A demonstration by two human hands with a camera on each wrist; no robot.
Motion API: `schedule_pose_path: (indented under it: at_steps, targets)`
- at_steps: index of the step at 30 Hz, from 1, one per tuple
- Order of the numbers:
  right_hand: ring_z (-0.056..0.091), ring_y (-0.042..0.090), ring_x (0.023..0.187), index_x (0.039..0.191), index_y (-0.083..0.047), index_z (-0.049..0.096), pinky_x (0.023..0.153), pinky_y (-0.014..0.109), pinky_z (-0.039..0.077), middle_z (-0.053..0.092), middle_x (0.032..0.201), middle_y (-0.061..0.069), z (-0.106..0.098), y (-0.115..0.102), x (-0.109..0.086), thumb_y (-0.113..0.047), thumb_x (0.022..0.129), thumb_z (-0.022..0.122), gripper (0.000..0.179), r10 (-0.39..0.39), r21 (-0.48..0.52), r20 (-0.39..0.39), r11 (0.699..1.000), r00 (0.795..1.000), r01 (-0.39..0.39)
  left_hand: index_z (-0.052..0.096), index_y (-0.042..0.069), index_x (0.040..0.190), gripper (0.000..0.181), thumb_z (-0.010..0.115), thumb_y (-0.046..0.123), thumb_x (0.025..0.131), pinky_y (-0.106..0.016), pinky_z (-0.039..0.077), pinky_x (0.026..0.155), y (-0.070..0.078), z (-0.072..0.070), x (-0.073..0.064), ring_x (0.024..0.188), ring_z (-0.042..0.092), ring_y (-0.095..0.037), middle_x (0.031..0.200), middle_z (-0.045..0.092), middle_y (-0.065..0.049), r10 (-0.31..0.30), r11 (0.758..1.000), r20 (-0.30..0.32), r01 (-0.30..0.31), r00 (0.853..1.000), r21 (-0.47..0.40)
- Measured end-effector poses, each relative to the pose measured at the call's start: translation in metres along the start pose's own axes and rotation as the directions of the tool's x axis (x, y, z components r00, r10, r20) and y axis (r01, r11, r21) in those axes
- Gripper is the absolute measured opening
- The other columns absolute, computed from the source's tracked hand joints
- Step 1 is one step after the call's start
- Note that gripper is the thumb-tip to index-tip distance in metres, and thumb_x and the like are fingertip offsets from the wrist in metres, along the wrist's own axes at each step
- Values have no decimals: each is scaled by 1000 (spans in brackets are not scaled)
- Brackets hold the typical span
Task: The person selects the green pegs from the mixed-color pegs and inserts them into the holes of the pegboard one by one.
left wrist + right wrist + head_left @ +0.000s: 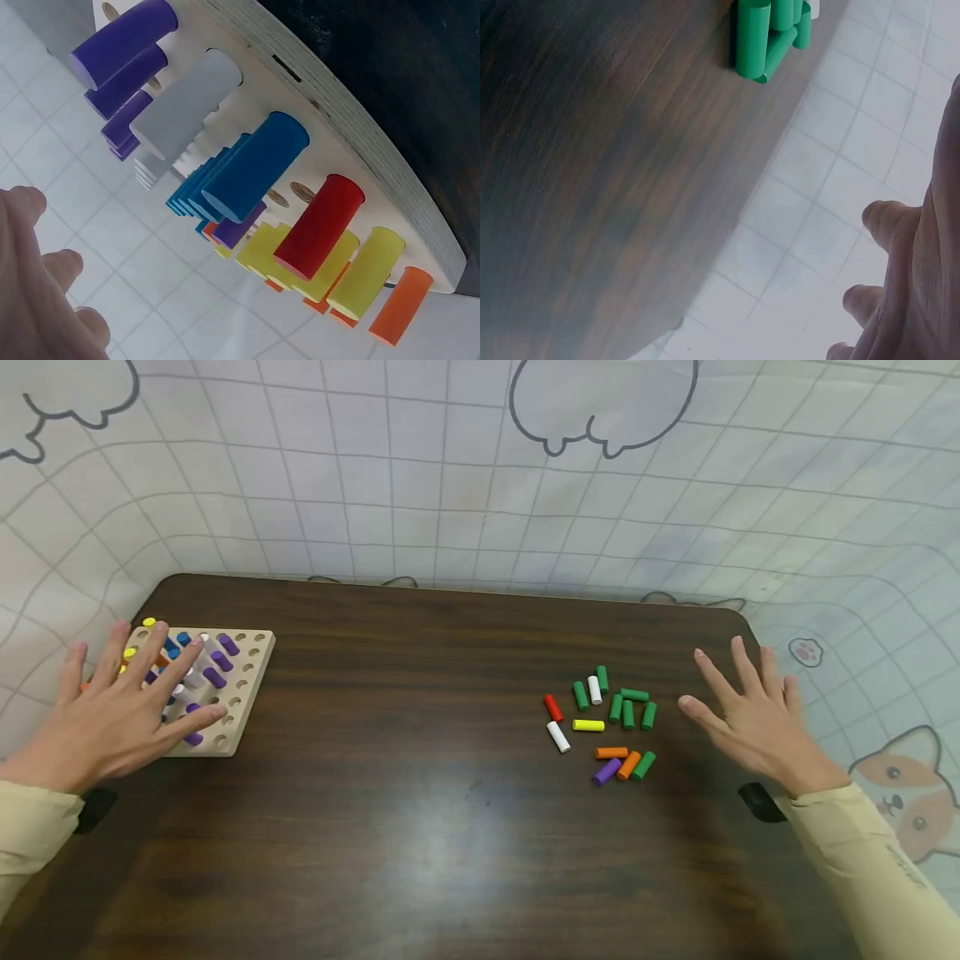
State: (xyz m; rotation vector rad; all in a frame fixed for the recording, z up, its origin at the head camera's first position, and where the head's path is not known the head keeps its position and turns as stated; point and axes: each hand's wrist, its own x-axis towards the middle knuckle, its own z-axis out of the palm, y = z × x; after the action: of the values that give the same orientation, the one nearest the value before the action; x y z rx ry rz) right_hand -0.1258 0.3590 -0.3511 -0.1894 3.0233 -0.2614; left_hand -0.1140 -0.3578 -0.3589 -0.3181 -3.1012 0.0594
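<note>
My left hand [123, 710], fingers spread and straight, hovers over a light wooden pegboard [251, 693] and hides part of it. Coloured pegs stand in the board's holes: in the left wrist view a red peg [320, 225], a blue peg [259, 165], a white peg [187, 101], a purple peg [124, 41] and a yellow peg [366, 271] show near its edge. Some holes on the board's right side are bare. Over on the right, my right hand [761, 731] is spread with nothing in it, to the right of loose green pegs [649, 716].
Loose pegs lie scattered right of the table's middle, among them a red peg [553, 707], a yellow peg [588, 725], a purple peg [607, 772] and several green ones. The dark wooden table [375, 827] ends at a white grid-patterned cloth [465, 485] behind.
</note>
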Motion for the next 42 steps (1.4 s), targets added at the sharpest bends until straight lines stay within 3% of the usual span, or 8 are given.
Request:
schedule_pose_path:
  at_steps: [4,9,15,21,28,36,42]
  targets:
    - [-28,48,157,168,-31,3,117,84,-6,-25,173,8,4,-7,3,-64,106,37,77,-21,6,-2,1000,1000,21,7,25,168,91,48,69,99,-80,-6,120,-6,4,-4,161,-19,-45,176,-4,-19,6,1000,-19,-5,1000,20]
    - [-31,43,157,168,-31,5,119,81,-11,-24,173,8,8,-17,10,-65,105,37,78,-41,7,-15,999,999,41,9,25,168,90,50,67,99,-76,-11,123,-17,9,-5,161,-15,-45,176,0,-19,-7,1000,-45,6,999,-17]
    - [-28,44,158,168,-31,4,121,79,-11,-25,173,7,8,-33,22,-66,105,37,79,-60,-3,18,998,998,60,-1,23,168,97,47,70,99,-73,-21,122,-38,14,-7,159,-23,-45,174,-9,-18,-83,995,-13,83,996,-57]
    - [-26,44,159,168,-32,3,122,79,-8,-24,173,7,4,-49,31,-67,105,35,79,-74,-10,24,997,997,74,-1,18,168,100,43,74,97,-74,-17,122,-56,18,-7,159,-19,-49,172,0,-27,-148,988,-19,147,989,-43]
    - [-22,45,160,167,-33,2,122,78,-8,-22,174,8,4,-72,48,-70,103,35,81,-107,0,27,994,994,107,-9,8,165,107,40,76,97,-76,-10,122,-63,22,-12,157,-16,-54,170,-3,-31,-191,981,26,192,981,-18]
    - [-14,46,162,168,-33,3,124,76,-4,-15,176,11,13,-106,62,-71,103,36,82,-158,-12,52,987,986,159,-5,-2,163,108,43,71,99,-79,6,120,-67,31,-16,156,-5,-58,169,-1,-33,-127,992,69,128,989,-15]
    - [-11,44,163,168,-33,4,126,74,-3,-11,177,11,18,-138,75,-72,102,37,83,-218,-22,53,975,974,220,5,-11,161,110,49,68,98,-78,10,119,-72,39,-20,156,2,-59,166,5,-39,-86,995,63,89,994,-52]
